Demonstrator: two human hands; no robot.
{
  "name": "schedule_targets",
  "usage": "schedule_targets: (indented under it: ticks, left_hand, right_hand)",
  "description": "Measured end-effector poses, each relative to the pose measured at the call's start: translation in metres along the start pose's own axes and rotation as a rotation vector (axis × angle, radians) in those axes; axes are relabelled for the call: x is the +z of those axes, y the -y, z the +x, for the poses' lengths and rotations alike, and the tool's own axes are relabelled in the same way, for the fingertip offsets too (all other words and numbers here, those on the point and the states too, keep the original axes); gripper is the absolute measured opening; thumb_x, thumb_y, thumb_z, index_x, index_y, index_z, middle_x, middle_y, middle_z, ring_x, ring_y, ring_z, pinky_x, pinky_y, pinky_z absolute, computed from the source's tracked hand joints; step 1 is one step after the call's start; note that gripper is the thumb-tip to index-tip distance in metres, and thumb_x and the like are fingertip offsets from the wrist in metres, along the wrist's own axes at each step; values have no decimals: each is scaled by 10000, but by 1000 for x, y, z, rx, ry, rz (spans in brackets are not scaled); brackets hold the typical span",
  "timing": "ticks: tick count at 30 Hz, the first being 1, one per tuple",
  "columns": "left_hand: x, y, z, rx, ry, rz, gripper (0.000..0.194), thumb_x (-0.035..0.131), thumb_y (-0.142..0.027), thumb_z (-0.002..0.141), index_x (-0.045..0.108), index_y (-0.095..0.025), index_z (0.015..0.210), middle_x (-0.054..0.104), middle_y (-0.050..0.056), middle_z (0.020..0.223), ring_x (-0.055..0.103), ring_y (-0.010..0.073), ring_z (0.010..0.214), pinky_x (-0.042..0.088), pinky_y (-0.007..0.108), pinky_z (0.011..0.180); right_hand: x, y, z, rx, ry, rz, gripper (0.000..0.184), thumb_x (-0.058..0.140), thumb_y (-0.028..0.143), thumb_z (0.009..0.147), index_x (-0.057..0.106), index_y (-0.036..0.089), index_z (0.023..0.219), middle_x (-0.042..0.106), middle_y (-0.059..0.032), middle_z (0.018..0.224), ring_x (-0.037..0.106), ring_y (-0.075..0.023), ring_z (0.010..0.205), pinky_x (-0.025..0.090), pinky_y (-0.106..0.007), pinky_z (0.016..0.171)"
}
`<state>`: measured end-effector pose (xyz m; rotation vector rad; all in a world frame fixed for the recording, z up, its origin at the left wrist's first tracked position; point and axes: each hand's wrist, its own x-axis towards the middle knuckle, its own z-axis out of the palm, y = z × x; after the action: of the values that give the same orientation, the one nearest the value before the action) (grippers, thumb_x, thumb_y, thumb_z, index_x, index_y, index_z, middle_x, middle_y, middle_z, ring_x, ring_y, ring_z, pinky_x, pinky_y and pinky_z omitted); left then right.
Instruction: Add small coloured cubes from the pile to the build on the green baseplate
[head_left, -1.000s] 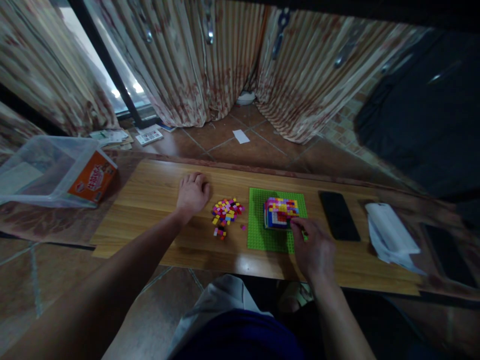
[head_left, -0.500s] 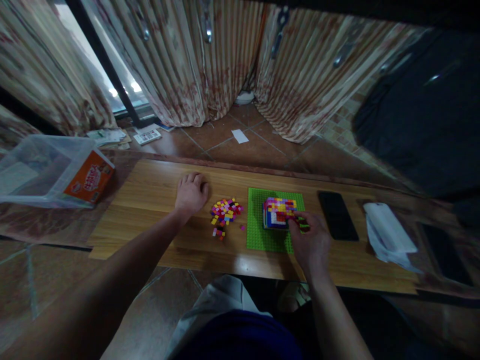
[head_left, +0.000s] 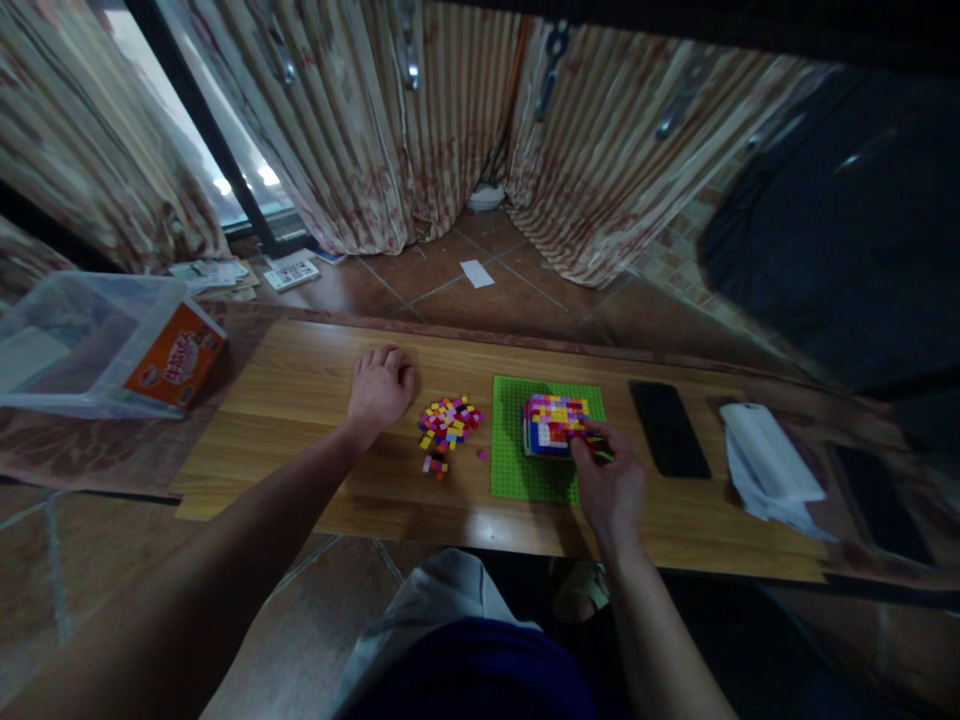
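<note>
My left hand (head_left: pixel 379 385) rests on the wooden table, palm down, with its fingers laid on the surface and nothing in them. To its right lies a loose pile of small coloured building bricks (head_left: pixel 450 422). On a green studded baseplate (head_left: pixel 510 475) stands a block-shaped brick build (head_left: pixel 551 425) in layers of many colours, with white and blue on its front. My right hand (head_left: pixel 611 480) is at the right front corner of this build, thumb and finger pinched at its top edge. A small brick appears to be between the fingertips, partly hidden by them.
A black phone (head_left: pixel 670 430) lies right of the baseplate, then a white packet (head_left: pixel 772 455) and another dark flat object (head_left: pixel 881 500). A clear plastic bin (head_left: pixel 97 390) with an orange label stands at the left. Beyond the table hang striped curtains (head_left: pixel 360 130).
My right hand has shifted very slightly at the build's right front corner, still pinched there. The left hand keeps its place on the table. The whole view has drifted a little.
</note>
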<state>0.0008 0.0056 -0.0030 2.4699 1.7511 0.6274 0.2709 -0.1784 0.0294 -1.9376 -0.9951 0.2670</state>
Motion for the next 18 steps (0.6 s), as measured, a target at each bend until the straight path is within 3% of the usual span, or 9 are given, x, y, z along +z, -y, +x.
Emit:
schedule_targets:
  ticks: [4,9,14,18]
  left_hand:
    - [-2,-1,0,-5,2,5,333,442,-304,885,582,-155,1148,579,133,1243,498,312,1146,364,466,1011]
    - [-3,-2,-1,-14,17,-15,330,448,-304,885,576,-164,1156,572,133,1258,487,313,1159,354,476,1012]
    - [-2,-2,-2,-19,19,-15,320,448,-296,889,575,-162,1150,575,133,1249,489,306,1156,362,465,1004]
    - [-2,-2,-2,-13,16,-9,316,450,-288,888,571,-164,1153,574,130,1256,490,300,1159,362,461,1005]
  right_hand:
    - [-6,-3,-5,-56,25,-8,388,569,400,826,642,148,1112,658,-121,1046,629,-186,832,512,-365,752]
    - [-11,11,-25,-337,-94,-134,254,563,326,873,673,174,1045,660,-103,1009,616,-206,940,504,-390,842]
    - [15,32,-54,-473,203,-84,215,491,255,928,679,184,1005,687,-70,934,628,-164,868,514,-302,779]
    - [46,37,-66,-457,299,-195,288,422,283,958,679,169,1019,683,-85,931,618,-183,863,493,-318,784]
